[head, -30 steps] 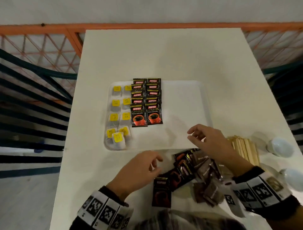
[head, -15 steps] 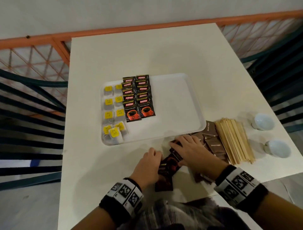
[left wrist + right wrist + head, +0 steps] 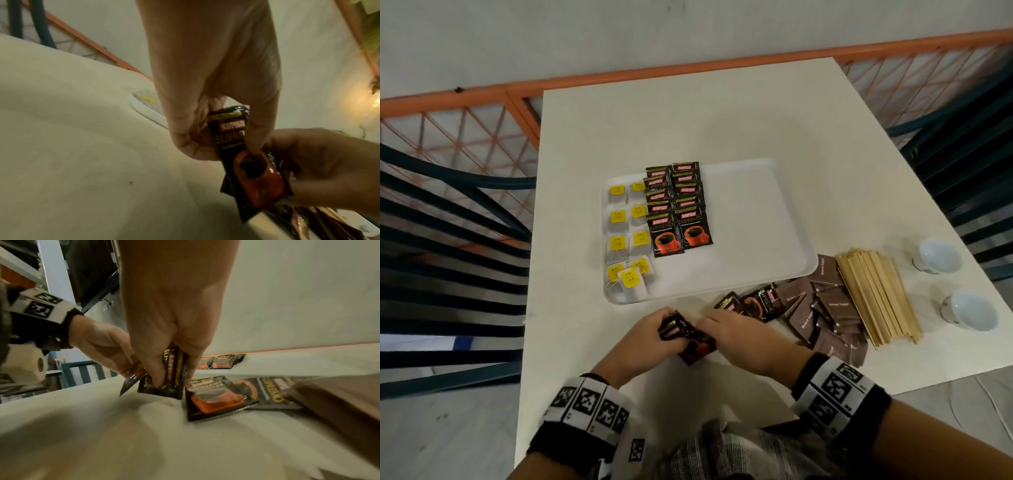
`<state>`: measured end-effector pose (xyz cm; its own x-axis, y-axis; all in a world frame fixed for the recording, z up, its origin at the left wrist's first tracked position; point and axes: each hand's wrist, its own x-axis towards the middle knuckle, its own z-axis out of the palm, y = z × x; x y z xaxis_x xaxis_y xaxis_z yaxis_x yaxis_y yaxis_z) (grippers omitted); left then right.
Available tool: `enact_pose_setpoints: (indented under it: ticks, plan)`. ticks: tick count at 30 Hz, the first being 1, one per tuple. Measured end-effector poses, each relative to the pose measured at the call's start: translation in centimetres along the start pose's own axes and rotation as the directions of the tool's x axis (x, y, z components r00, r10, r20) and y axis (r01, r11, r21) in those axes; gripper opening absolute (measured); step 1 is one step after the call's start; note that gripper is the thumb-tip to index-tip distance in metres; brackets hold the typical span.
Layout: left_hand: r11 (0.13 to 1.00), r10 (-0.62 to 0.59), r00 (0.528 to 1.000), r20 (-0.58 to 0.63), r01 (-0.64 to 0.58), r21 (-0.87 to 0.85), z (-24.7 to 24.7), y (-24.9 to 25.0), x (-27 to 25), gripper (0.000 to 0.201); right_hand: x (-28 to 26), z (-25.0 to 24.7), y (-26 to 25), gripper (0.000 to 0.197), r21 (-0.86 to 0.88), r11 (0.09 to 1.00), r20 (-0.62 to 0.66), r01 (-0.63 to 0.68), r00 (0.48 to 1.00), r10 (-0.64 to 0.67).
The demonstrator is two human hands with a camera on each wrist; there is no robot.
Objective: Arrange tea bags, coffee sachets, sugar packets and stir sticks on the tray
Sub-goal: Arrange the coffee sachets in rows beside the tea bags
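Coffee sachets (image 3: 685, 337) were pinched by both left hand (image 3: 645, 337) and right hand (image 3: 743, 337); slick overlapping foil risked slipping and scattering.

Tea bags (image 3: 625, 236) sit left on tray (image 3: 756, 219), coffee sachets (image 3: 676, 209) beside them. Sugar packets (image 3: 822, 308) and stir sticks (image 3: 876, 294) lie on table (image 3: 722, 113), right of tray.

Coffee sachet (image 3: 236, 139) pinched between fingers (image 3: 255, 129): "KOPIKO", "SUPRE…". Brown packets (image 3: 822, 308) right of fingers: "Brown Sugar".
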<state>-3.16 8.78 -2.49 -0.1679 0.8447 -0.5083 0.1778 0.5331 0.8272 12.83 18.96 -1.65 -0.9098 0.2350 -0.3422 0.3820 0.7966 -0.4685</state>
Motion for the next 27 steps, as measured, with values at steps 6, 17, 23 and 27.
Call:
enact_pose_setpoints:
  ticks: [6,17,23,27]
  plan:
    - [0.999,0.022,1.0,-0.008,-0.023,-0.038,-0.2,-0.2,-0.3,0.014,-0.8,-1.0,0.9,0.043,-0.013,1.0,-0.043,-0.002,0.999,0.001]
    - [0.995,0.028,0.996,-0.082,-0.035,-0.096,1.1,1.0,0.1,0.018,-3.1,-1.9,5.0,0.064,-0.316,0.876,-0.155,-0.364,0.931,0.33]
    - [0.956,0.153,0.986,-0.059,-0.133,0.261,3.4,1.5,1.7,0.02,-2.3,-0.9,4.7,0.055,-0.326,0.895,-0.16,-0.305,0.951,0.266]
    - [0.946,0.188,0.98,-0.059,-0.164,0.279,4.3,2.2,2.2,0.021,-1.2,-1.8,4.0,0.032,-0.19,0.965,-0.103,-0.182,0.981,0.165]
